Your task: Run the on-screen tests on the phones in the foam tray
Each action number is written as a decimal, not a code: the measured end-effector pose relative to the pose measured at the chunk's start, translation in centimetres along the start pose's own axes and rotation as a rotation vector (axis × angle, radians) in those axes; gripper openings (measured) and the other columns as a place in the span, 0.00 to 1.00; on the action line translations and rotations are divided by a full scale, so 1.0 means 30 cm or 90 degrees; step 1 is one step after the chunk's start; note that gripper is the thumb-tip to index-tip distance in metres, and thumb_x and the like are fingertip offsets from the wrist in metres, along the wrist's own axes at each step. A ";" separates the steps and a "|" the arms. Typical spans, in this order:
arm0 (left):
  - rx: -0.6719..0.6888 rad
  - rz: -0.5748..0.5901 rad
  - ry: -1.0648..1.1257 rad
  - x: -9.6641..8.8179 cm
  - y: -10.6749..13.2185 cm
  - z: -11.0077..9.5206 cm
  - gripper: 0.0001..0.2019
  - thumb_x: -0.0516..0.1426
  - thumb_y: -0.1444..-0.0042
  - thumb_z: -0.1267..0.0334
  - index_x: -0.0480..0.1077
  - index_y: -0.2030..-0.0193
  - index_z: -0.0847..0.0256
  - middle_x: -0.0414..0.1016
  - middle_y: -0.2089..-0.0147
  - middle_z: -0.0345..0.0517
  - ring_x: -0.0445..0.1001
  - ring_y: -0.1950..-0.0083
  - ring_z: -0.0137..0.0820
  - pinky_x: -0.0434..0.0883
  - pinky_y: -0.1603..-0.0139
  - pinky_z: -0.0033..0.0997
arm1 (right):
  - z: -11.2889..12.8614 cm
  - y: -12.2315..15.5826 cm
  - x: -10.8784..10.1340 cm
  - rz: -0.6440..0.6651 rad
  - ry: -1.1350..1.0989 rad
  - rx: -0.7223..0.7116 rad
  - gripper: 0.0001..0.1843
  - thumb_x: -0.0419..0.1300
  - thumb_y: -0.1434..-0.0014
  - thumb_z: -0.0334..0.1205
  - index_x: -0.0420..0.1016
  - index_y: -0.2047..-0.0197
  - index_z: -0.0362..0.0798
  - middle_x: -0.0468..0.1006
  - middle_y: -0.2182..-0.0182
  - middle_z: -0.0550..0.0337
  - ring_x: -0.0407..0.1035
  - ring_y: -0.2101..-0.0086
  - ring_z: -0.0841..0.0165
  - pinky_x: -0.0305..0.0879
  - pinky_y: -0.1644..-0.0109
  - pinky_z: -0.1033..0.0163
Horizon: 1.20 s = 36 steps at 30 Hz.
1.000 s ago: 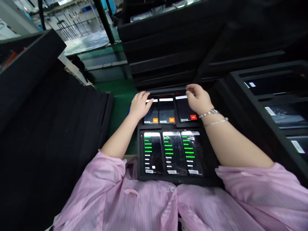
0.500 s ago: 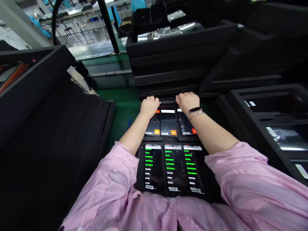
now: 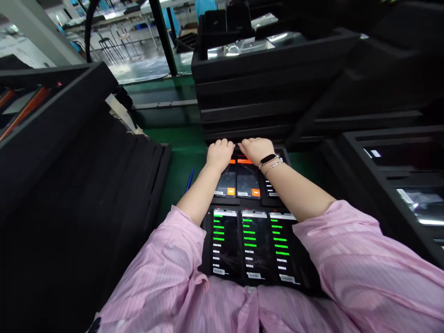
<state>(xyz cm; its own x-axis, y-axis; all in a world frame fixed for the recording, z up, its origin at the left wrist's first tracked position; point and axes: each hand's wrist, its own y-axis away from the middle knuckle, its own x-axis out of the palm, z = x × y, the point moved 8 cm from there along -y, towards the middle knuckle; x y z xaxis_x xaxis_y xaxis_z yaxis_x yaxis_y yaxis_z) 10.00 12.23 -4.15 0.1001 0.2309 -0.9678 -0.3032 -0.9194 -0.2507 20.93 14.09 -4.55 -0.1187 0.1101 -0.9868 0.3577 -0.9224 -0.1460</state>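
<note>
Both hands lie at the far edge of the tray [image 3: 239,203]. The left hand [image 3: 219,154] is curled on the far-left phone [image 3: 227,179], grip not discernible, and the right hand [image 3: 255,150] is flat, fingers released, across the middle phone [image 3: 247,179]. The near-row phones [image 3: 252,245] show green lines with some still white, so checks appear unfinished.

- I see the left phone [image 3: 227,178] flat, screen up, at the tray's [image 3: 239,202] far-left corner, orange button lit.
- Middle phone [image 3: 247,179] lies just beside it, likewise lit orange.
</note>
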 end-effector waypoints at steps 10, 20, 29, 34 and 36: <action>-0.027 -0.125 0.181 -0.128 0.278 0.061 0.14 0.49 0.27 0.62 0.76 0.50 0.63 0.76 0.45 0.55 0.73 0.43 0.42 0.69 0.38 0.42 | -0.215 0.362 -0.263 -0.278 -0.347 0.124 0.22 0.46 0.25 0.50 0.71 0.66 0.50 0.78 0.71 0.57 0.73 0.69 0.65 0.64 0.63 0.60; -0.092 -0.067 0.243 -0.092 0.393 0.078 0.16 0.53 0.34 0.67 0.74 0.42 0.66 0.76 0.40 0.52 0.67 0.34 0.46 0.62 0.26 0.46 | -0.177 0.530 -0.132 -0.266 -0.261 0.037 0.19 0.48 0.28 0.44 0.79 0.59 0.48 0.82 0.55 0.48 0.77 0.52 0.53 0.72 0.44 0.45; -0.138 0.027 0.235 -0.084 0.391 0.067 0.22 0.55 0.38 0.71 0.73 0.37 0.69 0.78 0.40 0.50 0.60 0.28 0.50 0.63 0.26 0.48 | -0.122 0.505 -0.134 -0.253 -0.288 -0.046 0.19 0.45 0.26 0.41 0.77 0.54 0.48 0.83 0.55 0.51 0.75 0.46 0.56 0.67 0.38 0.44; -0.155 0.036 0.233 -0.092 0.398 0.064 0.22 0.55 0.38 0.72 0.74 0.38 0.67 0.80 0.43 0.49 0.59 0.27 0.49 0.65 0.28 0.46 | -0.033 0.476 -0.092 -0.150 -0.312 -0.132 0.16 0.45 0.25 0.41 0.74 0.50 0.49 0.82 0.49 0.54 0.69 0.39 0.54 0.58 0.32 0.37; -0.157 0.033 0.234 -0.094 0.404 0.064 0.21 0.55 0.38 0.72 0.75 0.39 0.67 0.80 0.44 0.49 0.59 0.27 0.49 0.66 0.28 0.46 | -0.023 0.470 -0.072 -0.122 -0.305 -0.135 0.17 0.46 0.25 0.42 0.74 0.50 0.47 0.82 0.49 0.53 0.69 0.38 0.52 0.57 0.31 0.36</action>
<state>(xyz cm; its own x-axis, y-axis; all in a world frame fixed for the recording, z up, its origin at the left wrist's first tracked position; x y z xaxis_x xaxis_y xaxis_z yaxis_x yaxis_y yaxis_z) 4.22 1.06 -4.50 0.4341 0.0954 -0.8958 -0.0863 -0.9854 -0.1468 26.89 1.09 -4.54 -0.5903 0.0420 -0.8061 0.4610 -0.8022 -0.3793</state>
